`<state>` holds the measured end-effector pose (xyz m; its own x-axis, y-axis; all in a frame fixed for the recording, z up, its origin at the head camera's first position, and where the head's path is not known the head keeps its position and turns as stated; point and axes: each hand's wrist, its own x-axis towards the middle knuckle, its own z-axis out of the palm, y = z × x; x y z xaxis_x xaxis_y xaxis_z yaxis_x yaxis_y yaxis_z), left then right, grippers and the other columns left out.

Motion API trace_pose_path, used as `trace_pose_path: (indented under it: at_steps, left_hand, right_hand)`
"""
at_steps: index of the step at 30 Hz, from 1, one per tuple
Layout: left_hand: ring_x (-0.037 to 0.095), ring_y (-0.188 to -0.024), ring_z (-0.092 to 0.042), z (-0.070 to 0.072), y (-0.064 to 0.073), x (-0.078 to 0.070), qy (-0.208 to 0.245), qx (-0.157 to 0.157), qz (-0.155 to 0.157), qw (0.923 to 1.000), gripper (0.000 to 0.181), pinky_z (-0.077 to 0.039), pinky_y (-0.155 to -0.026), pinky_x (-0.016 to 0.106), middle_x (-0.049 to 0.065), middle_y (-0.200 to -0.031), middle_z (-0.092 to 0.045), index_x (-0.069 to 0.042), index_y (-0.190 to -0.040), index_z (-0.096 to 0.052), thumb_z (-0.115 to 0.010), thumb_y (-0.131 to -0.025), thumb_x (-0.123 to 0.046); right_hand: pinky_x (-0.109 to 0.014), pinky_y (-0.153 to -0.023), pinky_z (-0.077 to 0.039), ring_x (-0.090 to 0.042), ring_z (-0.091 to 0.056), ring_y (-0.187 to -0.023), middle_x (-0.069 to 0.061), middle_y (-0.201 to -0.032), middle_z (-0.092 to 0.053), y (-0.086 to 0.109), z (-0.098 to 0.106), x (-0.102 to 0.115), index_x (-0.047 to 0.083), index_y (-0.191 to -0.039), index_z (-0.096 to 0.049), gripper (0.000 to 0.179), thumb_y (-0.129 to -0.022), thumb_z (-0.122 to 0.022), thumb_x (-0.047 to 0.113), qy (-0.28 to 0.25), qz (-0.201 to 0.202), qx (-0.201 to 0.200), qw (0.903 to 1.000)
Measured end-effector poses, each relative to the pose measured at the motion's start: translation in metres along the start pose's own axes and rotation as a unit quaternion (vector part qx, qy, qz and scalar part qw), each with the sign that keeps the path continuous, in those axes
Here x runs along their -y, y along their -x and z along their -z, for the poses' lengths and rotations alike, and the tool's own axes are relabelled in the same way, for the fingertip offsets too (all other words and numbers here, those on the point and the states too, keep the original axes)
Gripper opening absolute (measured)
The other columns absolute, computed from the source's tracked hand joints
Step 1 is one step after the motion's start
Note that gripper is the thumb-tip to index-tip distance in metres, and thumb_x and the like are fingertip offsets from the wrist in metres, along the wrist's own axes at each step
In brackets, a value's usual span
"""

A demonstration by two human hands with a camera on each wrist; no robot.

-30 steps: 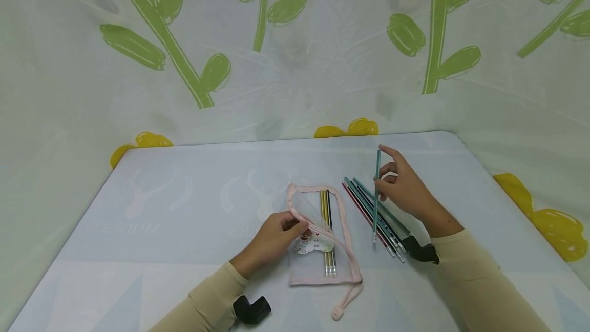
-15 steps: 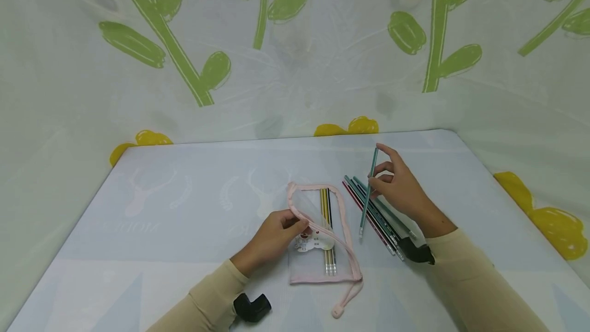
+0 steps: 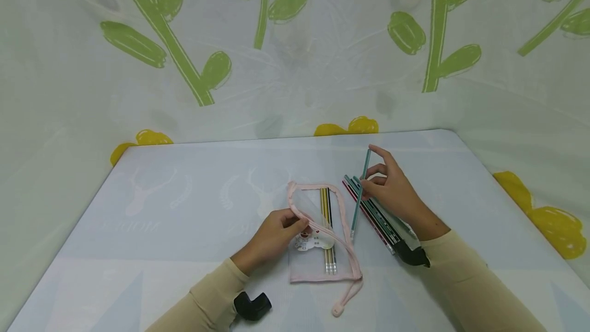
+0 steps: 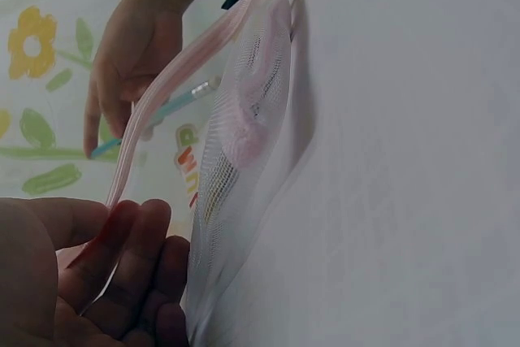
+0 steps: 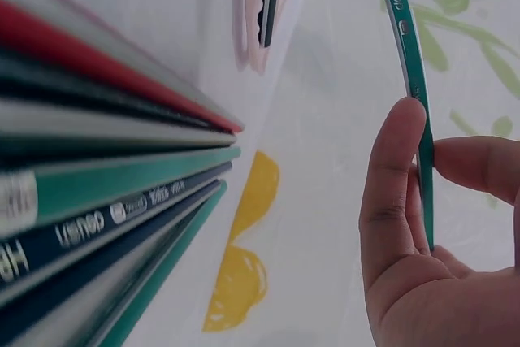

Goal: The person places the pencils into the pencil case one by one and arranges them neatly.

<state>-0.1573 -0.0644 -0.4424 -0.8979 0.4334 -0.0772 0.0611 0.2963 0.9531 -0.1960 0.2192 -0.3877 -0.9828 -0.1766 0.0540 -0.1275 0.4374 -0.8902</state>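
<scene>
My left hand pinches the pink-edged opening of a see-through mesh pencil case and lifts that edge. Inside the case lie several yellow and black pencils, silver ends toward me. A white printed label shows through the mesh. Between thumb and fingers my right hand holds a green pencil, its index fingertip at the far end. The pencil tilts, its eraser end low, right by the case's right edge. Under the right hand lies a bundle of green, red and dark pencils.
A pink zipper cord with a round pull trails in front of the case. The white table reaches back to a leaf-patterned sheet. A black wrist mount sits below each forearm.
My right hand has moved left with the green pencil, bringing its eraser end from over the bundle to the case's right edge. The left hand keeps its hold in place.
</scene>
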Motion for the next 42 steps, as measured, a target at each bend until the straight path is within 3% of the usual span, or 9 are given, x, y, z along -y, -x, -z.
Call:
trace_pose_path:
  at_steps: [19, 33, 42]
  left_hand:
    - [0.012, -0.089, -0.067, -0.001, -0.001, 0.000, 0.002, 0.001, -0.004, 1.0000, 0.023, -0.052, -0.081, 0.024, 0.009, -0.094, -0.074, -0.003, -0.102, -0.071, -0.060, -0.101, -0.023]
    - [0.013, -0.091, -0.068, 0.000, 0.000, 0.001, -0.003, 0.005, -0.010, 0.9999, 0.025, -0.052, -0.080, 0.023, 0.009, -0.096, -0.075, -0.004, -0.106, -0.071, -0.060, -0.101, -0.026]
    - [0.012, -0.090, -0.067, 0.000, 0.000, 0.002, -0.003, 0.002, -0.011, 0.9999, 0.025, -0.051, -0.079, 0.022, 0.009, -0.095, -0.075, -0.004, -0.106, -0.071, -0.060, -0.100, -0.026]
  right_hand:
    - [-0.042, -0.072, -0.060, -0.022, -0.069, -0.074, -0.023, -0.109, -0.053, 0.003, -0.016, -0.003, 0.025, -0.159, -0.013, 0.082, -0.096, -0.061, 0.003, -0.041, 0.003, 0.047, 0.9981]
    - [-0.044, -0.069, -0.060, -0.027, -0.070, -0.075, -0.023, -0.112, -0.051, 0.005, -0.025, -0.005, 0.027, -0.160, -0.010, 0.086, -0.095, -0.061, 0.002, -0.032, -0.015, 0.071, 0.9969]
    - [-0.044, -0.067, -0.058, -0.025, -0.071, -0.072, -0.023, -0.113, -0.053, 0.004, -0.029, -0.004, 0.020, -0.160, -0.011, 0.084, -0.096, -0.061, 0.000, -0.011, -0.022, 0.085, 0.9961]
